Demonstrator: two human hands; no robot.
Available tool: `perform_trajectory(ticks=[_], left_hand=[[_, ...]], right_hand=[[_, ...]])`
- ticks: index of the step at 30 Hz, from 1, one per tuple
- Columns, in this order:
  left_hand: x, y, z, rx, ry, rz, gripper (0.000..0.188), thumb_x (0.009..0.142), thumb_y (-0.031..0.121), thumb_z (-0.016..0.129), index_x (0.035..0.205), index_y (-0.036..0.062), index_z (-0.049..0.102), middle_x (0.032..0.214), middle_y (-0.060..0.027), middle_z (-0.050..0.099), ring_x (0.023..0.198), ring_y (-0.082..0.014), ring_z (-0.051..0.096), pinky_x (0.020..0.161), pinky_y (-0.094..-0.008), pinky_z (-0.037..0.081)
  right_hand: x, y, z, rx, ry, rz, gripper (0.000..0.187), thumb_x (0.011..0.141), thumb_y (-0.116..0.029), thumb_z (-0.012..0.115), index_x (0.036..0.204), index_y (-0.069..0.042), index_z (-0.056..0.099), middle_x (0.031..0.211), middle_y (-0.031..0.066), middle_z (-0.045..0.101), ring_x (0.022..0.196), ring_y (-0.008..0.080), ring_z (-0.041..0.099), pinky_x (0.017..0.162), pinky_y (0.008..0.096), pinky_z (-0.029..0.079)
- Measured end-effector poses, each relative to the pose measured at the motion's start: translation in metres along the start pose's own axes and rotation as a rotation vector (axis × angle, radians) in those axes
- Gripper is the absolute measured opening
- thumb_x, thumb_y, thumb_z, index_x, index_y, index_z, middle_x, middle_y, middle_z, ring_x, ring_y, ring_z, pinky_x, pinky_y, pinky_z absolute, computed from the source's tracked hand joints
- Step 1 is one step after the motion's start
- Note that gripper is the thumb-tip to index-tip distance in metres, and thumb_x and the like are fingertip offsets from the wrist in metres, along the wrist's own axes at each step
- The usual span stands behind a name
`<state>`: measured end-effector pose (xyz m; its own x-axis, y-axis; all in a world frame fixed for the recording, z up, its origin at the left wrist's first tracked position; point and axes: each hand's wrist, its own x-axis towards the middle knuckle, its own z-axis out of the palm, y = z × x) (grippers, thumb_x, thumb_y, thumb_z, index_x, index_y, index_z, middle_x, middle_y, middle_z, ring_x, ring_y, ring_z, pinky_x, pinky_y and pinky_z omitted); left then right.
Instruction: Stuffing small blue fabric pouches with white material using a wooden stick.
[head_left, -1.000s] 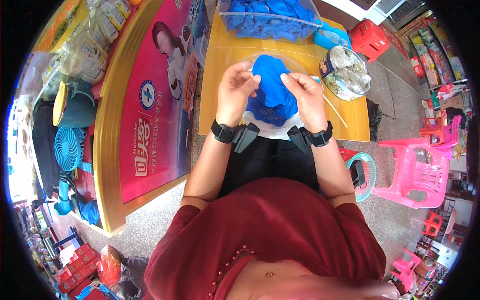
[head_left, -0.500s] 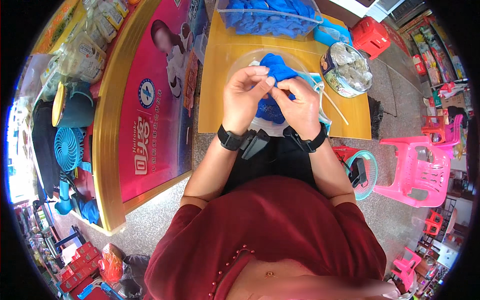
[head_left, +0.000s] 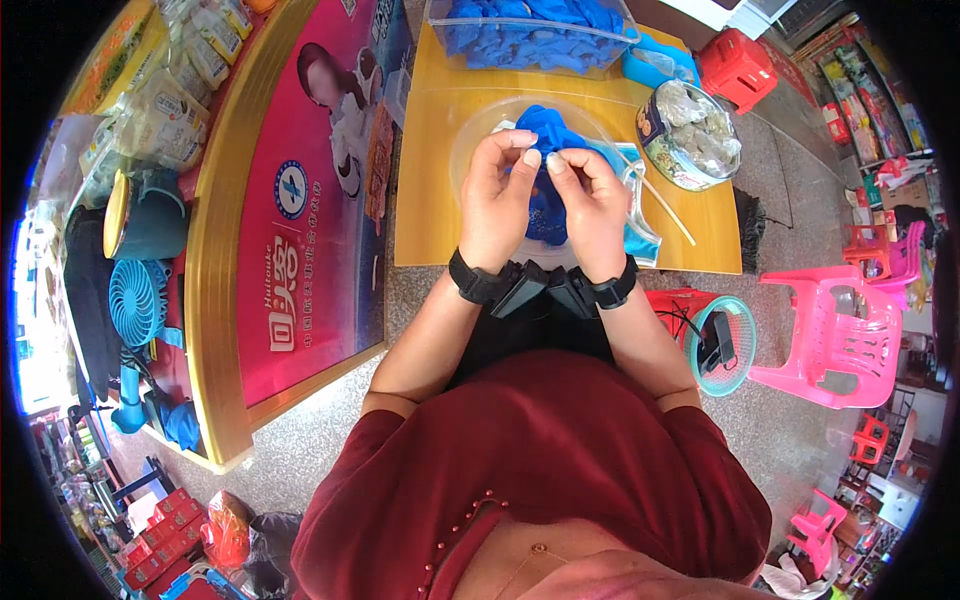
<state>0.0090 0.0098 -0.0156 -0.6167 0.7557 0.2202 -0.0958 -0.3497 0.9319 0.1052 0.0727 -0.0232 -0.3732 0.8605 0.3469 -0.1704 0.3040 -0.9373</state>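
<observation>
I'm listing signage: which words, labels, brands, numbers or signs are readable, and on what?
Wording isn't copied here.
Pink gold-framed counter panel: large white lettering, readable.
Round blue-and-white emblem on it: lettering too small.
Round patterned metal tin: print too small.
Clear plastic packets, upper left: labels too small.

Left hand (head_left: 500,195) and right hand (head_left: 592,205) pinch, thumbs (head_left: 566,180) nearly meeting.

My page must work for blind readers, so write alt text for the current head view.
A person's left hand and right hand pinch soft blue material above a clear round bowl on a yellow table. Beyond the bowl stands a clear bin of blue pieces; to the right are an open round tin and a thin pale stick.
</observation>
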Motion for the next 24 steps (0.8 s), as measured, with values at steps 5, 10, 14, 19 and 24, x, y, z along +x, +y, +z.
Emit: perform_trajectory(ticks=[5,10,14,19,24], left_hand=[[0.001,-0.007,0.001,-0.026,-0.044,0.056,0.023,0.089,0.0,0.061,0.112,0.0035,0.055,0.086,0.0019,0.055,0.08,-0.0073,0.053,0.07,-0.0221,0.046],[0.004,-0.01,-0.006,-0.15,-0.102,0.021,0.026,0.086,-0.006,0.061,0.11,0.0042,0.057,0.087,0.003,0.052,0.082,-0.0053,0.049,0.074,-0.0188,0.043],[0.007,-0.015,-0.012,-0.05,-0.163,0.102,0.032,0.084,-0.011,0.058,0.111,0.0059,0.057,0.085,0.0039,0.048,0.08,-0.0045,0.047,0.073,-0.0177,0.042],[0.005,-0.013,-0.009,0.074,-0.021,0.162,0.036,0.08,-0.012,0.059,0.111,0.0068,0.056,0.084,0.0015,0.051,0.079,-0.0075,0.051,0.07,-0.0215,0.045],[0.001,-0.003,-0.004,0.145,0.05,0.236,0.036,0.081,-0.01,0.058,0.113,0.006,0.056,0.098,-0.0054,0.061,0.09,-0.0113,0.059,0.077,-0.0256,0.05]], right_hand=[[-0.006,-0.005,0.006,0.024,-0.012,0.02,0.008,0.09,-0.008,0.063,0.092,0.0,0.062,0.082,0.0009,0.061,0.077,0.0054,0.053,0.068,0.021,0.044],[-0.01,-0.005,0.009,0.17,0.054,0.029,0.008,0.092,-0.008,0.062,0.093,-0.001,0.059,0.083,0.0006,0.059,0.075,0.0061,0.051,0.068,0.0207,0.043],[-0.012,0.001,0.011,0.06,0.094,-0.133,0.008,0.093,-0.008,0.06,0.091,-0.001,0.058,0.084,0.001,0.057,0.074,0.0075,0.049,0.068,0.0212,0.042],[-0.022,-0.004,0.016,-0.007,0.042,-0.095,0.01,0.094,-0.01,0.059,0.092,0.0,0.058,0.084,0.002,0.056,0.074,0.0075,0.048,0.068,0.0217,0.042],[-0.021,-0.003,0.018,-0.001,0.009,-0.03,0.013,0.096,-0.015,0.057,0.095,-0.002,0.057,0.081,-0.0013,0.054,0.072,0.0061,0.045,0.064,0.0221,0.041]])
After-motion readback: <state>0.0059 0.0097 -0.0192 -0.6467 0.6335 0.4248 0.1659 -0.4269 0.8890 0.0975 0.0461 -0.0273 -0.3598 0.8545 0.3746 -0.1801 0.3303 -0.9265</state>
